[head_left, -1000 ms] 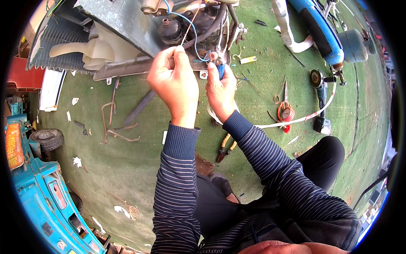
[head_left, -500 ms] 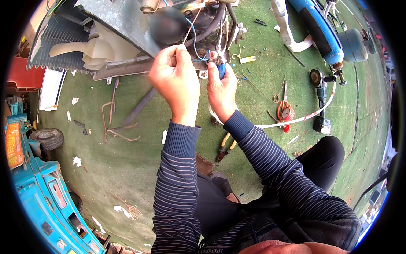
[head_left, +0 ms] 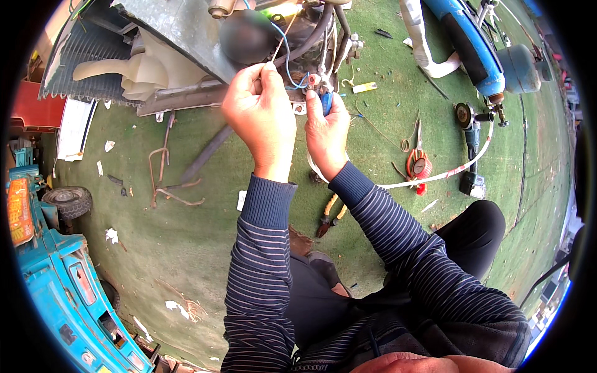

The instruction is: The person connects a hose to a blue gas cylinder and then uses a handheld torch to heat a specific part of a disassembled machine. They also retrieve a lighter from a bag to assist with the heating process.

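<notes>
My left hand is closed in a pinch on a thin pale rod that rises among the hoses and wires. Close on its right, my right hand grips a small blue object, just below a reddish fitting and a looped blue wire. Both hands are at the lower edge of an opened metal appliance, with a dark compressor, a grey sheet panel and a white plastic fan. A round area beside the compressor is blurred out.
Scissors, a gauge, yellow-handled pliers, an angle grinder and bent pipes lie on green matting. Blue cylinders and a white hose are at right. A turquoise vehicle is at left.
My left hand has crept slightly up and to the right, still pinching the rod. My right hand has barely moved. A yellow-green patch now shows at the top of the appliance.
</notes>
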Demonstrator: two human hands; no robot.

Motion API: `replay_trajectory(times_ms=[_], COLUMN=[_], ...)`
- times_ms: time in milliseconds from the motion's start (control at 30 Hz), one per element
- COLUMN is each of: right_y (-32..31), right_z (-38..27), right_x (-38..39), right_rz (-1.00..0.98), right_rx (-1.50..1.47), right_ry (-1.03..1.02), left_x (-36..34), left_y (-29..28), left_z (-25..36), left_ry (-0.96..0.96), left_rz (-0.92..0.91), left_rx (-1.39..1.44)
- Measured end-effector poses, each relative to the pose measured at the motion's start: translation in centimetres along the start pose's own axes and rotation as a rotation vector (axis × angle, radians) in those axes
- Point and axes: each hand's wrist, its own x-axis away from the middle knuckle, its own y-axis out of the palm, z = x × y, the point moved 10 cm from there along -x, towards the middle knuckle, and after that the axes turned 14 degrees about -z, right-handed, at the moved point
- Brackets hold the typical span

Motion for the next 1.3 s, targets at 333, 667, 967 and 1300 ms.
replay_trajectory(times_ms=[333,667,967,1300], right_y=[-0.3,-0.3,0.0,-0.1], right_z=[0.3,0.2,-0.1,-0.3], right_x=[-0.2,-0.2,-0.4,-0.5], right_rz=[0.004,0.0,-0.001,0.0], right_rx=[0.028,0.045,0.009,0.005], right_ry=[-0.001,0.014,-0.016,-0.049], left_x=[-0.1,-0.5,-0.5,-0.6], left_y=[0.3,0.6,0.7,0.8], left_z=[-0.1,-0.2,-0.3,-0.2], left_ry=[0.019,0.007,-0.046,-0.029], left_rz=[0.001,0.005,-0.003,0.008], left_rx=[0.019,0.008,0.003,0.002])
